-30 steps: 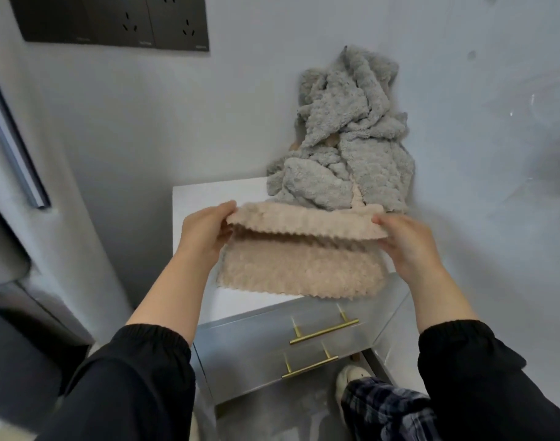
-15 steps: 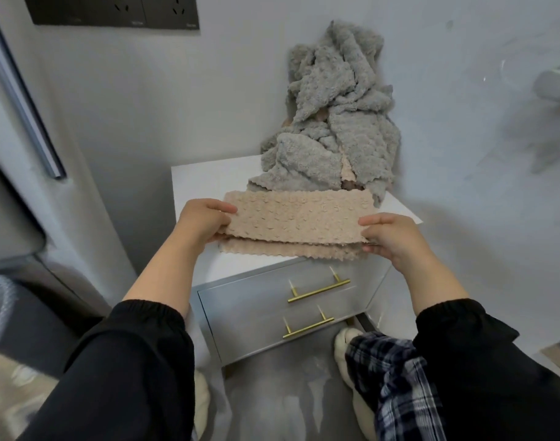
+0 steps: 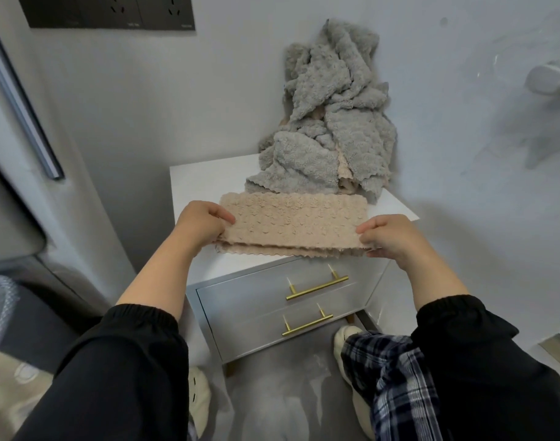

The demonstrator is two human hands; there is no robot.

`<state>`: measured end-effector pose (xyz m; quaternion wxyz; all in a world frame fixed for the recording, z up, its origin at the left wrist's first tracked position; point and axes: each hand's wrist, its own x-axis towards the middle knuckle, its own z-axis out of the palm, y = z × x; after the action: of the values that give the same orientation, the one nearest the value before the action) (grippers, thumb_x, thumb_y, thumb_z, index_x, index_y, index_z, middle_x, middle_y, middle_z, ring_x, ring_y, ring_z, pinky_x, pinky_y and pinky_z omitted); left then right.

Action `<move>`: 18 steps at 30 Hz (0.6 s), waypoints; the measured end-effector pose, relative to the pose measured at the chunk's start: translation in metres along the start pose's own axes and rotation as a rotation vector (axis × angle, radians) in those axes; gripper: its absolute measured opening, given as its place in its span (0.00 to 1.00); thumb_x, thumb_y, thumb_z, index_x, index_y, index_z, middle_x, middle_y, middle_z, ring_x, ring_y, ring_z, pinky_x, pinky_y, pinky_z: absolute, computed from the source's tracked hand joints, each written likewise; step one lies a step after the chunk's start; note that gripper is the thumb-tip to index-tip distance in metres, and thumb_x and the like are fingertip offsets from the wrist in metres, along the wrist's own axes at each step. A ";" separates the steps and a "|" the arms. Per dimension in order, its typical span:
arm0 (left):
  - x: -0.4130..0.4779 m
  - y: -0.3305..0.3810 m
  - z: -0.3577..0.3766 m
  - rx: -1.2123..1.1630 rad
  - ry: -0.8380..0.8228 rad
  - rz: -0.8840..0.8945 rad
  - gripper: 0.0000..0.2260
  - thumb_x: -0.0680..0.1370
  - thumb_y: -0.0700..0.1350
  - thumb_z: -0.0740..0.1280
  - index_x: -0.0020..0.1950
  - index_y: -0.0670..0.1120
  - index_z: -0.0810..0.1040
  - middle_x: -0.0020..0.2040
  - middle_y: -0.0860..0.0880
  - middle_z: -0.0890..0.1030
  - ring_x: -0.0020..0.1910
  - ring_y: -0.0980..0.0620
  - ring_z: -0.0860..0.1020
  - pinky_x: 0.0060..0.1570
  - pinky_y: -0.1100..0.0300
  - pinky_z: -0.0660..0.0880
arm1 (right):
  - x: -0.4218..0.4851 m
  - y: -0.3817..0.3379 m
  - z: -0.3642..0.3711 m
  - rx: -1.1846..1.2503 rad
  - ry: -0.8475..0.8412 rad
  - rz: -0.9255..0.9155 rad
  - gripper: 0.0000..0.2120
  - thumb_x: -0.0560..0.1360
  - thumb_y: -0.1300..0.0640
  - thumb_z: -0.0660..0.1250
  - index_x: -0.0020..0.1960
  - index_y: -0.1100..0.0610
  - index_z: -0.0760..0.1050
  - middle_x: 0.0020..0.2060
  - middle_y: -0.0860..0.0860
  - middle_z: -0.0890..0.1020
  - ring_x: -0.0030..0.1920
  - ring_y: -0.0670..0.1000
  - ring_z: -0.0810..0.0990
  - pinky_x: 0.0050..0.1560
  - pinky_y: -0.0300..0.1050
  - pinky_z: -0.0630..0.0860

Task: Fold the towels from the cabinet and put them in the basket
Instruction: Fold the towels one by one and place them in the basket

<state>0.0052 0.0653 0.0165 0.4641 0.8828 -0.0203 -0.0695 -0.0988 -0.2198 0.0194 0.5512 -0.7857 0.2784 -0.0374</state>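
Beige towel [image 3: 291, 218], airborne a second ago, lies folded on the cabinet [image 3: 202, 183]. Left hand [image 3: 202, 222] and right hand [image 3: 390, 237] pinch its ends, likely for another fold.

Both arms are stretched forward and drawn slightly inward. The forearms are bare, and the black sleeves [image 3: 129, 361] are gathered at mid-forearm. The left hand [image 3: 200, 222] is turned knuckles up, with its fingers curled and pinched on the left end of the folded beige towel [image 3: 291, 221]. The right hand [image 3: 388, 237] is set likewise at the right end, its fingers curled round the edge. The two hands are held level and well apart, with the wrists nearly straight.
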 end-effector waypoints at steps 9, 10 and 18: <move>-0.001 0.003 0.012 0.634 0.126 0.172 0.09 0.74 0.37 0.64 0.49 0.47 0.81 0.58 0.45 0.71 0.56 0.44 0.71 0.52 0.51 0.73 | 0.013 0.008 0.003 -0.374 0.068 0.058 0.07 0.68 0.70 0.67 0.38 0.60 0.72 0.36 0.57 0.77 0.37 0.55 0.75 0.36 0.45 0.71; -0.001 0.001 0.016 0.681 0.182 0.248 0.11 0.74 0.38 0.64 0.54 0.45 0.80 0.62 0.44 0.70 0.61 0.42 0.69 0.55 0.49 0.72 | 0.013 0.008 0.002 -0.376 0.085 0.053 0.07 0.68 0.68 0.68 0.41 0.60 0.72 0.38 0.58 0.75 0.38 0.55 0.74 0.37 0.45 0.70; -0.011 -0.003 0.068 0.774 -0.158 0.524 0.25 0.82 0.57 0.48 0.78 0.53 0.51 0.79 0.50 0.47 0.78 0.46 0.44 0.74 0.42 0.45 | 0.014 0.006 -0.002 -0.217 0.040 0.112 0.13 0.73 0.55 0.72 0.46 0.64 0.75 0.49 0.59 0.80 0.47 0.57 0.81 0.44 0.48 0.75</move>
<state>-0.0149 0.0131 -0.0230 0.0999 0.9480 -0.3021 -0.0044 -0.0902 -0.2295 0.0115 0.4587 -0.8229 0.3352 0.0083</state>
